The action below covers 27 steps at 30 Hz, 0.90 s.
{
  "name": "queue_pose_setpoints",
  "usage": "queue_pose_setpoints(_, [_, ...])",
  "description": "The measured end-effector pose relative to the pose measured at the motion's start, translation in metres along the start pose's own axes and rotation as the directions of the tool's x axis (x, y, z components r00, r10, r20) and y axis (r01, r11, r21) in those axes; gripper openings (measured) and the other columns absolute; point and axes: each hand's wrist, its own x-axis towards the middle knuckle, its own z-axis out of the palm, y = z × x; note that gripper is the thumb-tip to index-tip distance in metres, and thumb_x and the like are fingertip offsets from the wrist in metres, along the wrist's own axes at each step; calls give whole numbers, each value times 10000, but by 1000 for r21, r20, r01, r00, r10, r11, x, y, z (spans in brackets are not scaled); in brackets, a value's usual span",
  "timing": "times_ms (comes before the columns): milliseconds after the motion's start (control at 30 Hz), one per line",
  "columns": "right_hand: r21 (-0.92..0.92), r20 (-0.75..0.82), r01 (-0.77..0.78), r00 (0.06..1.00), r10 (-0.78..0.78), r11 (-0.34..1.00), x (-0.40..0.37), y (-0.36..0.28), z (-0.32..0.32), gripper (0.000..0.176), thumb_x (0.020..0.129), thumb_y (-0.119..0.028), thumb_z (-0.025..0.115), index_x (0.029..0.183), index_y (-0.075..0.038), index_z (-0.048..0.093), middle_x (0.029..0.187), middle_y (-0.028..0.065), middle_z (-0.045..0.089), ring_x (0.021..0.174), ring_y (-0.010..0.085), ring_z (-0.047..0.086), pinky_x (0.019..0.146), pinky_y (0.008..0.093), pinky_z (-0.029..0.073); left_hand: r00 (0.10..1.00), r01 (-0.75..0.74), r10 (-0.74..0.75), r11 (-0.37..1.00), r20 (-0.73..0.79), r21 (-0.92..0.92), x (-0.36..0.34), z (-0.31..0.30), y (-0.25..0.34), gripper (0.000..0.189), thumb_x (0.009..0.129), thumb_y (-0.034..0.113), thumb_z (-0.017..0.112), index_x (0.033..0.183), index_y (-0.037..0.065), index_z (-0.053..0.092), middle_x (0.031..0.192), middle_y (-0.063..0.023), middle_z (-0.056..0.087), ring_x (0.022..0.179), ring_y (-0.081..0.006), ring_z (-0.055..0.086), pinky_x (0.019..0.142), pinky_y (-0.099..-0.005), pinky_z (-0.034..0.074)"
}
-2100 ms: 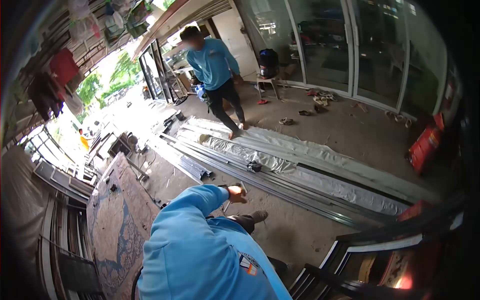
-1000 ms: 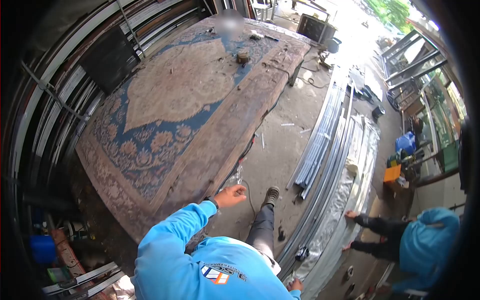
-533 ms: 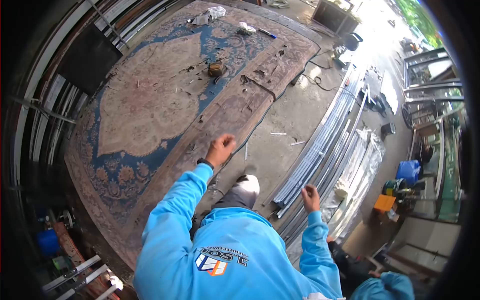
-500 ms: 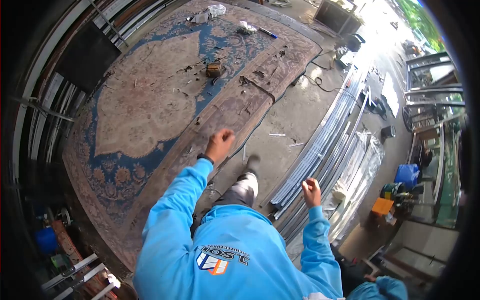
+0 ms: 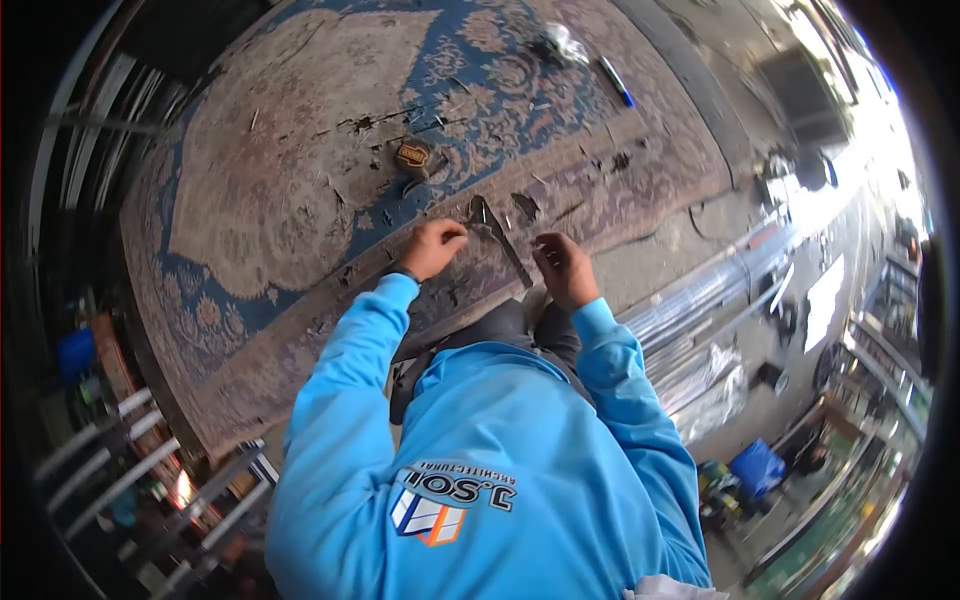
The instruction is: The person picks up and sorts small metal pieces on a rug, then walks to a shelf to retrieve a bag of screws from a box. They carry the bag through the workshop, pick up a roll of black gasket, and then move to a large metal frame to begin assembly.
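My left hand [image 5: 433, 248] is held over the near border of the patterned rug [image 5: 300, 150], its fingers curled into a pinch. Level with it, a short way to the right, my right hand [image 5: 565, 270] has its thumb and fingers drawn together too. Whether either pinch holds something small, I cannot tell. Between the hands, a dark slit-like line [image 5: 512, 252] runs across the rug border towards me. Just beyond my left hand sits a small brown block with an orange label [image 5: 412, 155].
A blue and white marker [image 5: 617, 82] and crumpled clear plastic [image 5: 560, 45] lie farther back on the rug. Long metal profiles [image 5: 700, 310] lie on the floor at right, near a blue bag [image 5: 757, 468]. Metal bars [image 5: 120, 470] stand at lower left. Dark scraps dot the rug.
I have moved up to the rug's edge, and the view has turned. My right hand has come forward and inward from beside the metal profiles to near my left hand.
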Motion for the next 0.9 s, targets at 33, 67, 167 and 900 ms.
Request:
queue_pose_setpoints(33, [-75, 40, 102, 994, -99, 992, 24, 1, 1, 241, 906, -149, 671, 1126, -55, 639, 984, 162, 696, 844, 336, 698, 734, 420, 557, 974, 225, -224, 938, 33, -265, -6, -4, 9, 110, 881, 80, 704, 978, 39, 672, 938, -76, 662, 834, -218, 648, 746, -397, 557])
queue_pose_setpoints(67, [-137, 92, 141, 987, -129, 981, 46, 5, 5, 241, 903, -160, 673, 1119, -59, 640, 989, 171, 688, 852, 358, 688, 737, 444, 552, 956, 219, -291, 783, -33, -582, -12, -3, 9, 100, 944, 136, 650, 997, 52, 657, 926, -40, 649, 804, -157, 624, 723, -349, 558])
queue_pose_setpoints(167, [-261, 314, 316, 921, -230, 912, 103, 12, 24, 187, 910, -218, 660, 1013, -67, 624, 985, 202, 667, 867, 396, 669, 744, 509, 537, 919, 39, -361, 478, -156, -878, -29, -2, 38, 165, 980, 222, 618, 1022, 64, 641, 898, -46, 648, 762, -136, 614, 699, -315, 552])
queue_pose_setpoints(900, [136, 554, 147, 809, -198, 980, 310, -5, 63, 259, 873, -191, 709, 1064, -17, 697, 767, 114, 738, 719, 196, 716, 688, 334, 569, 554, -576, -660, 137, -508, -806, -17, 181, 121, 223, 1017, 301, 488, 901, 113, 518, 758, 7, 484, 642, -102, 451, 597, -296, 394])
